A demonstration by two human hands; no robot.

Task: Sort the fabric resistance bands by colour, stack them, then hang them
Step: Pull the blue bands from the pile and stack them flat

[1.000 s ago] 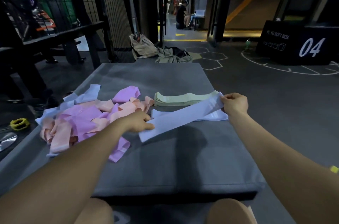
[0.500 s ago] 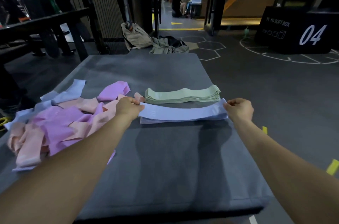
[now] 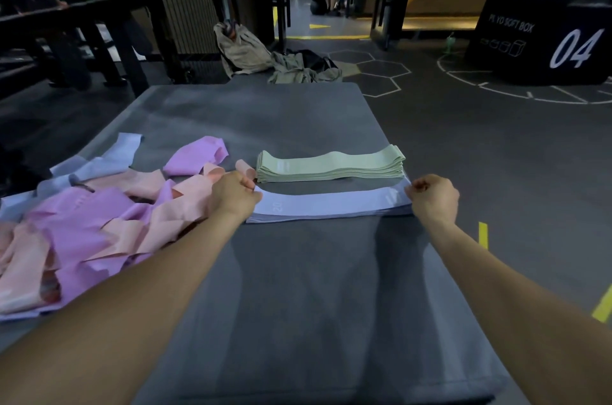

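At mid-frame, the left hand and right hand each pinch one end of a pale blue fabric resistance band, stretched flat over the pale blue stack on the grey padded mat. Lower both ends together; align edges before releasing. Beyond lies the finished pale green stack. Left of centre, unsorted pink, peach and blue bands remain.

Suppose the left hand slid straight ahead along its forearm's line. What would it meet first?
Most likely the green stack, just beyond the left hand, which pinches the pale blue band. Depth is unclear, so it might brush a peach band first.
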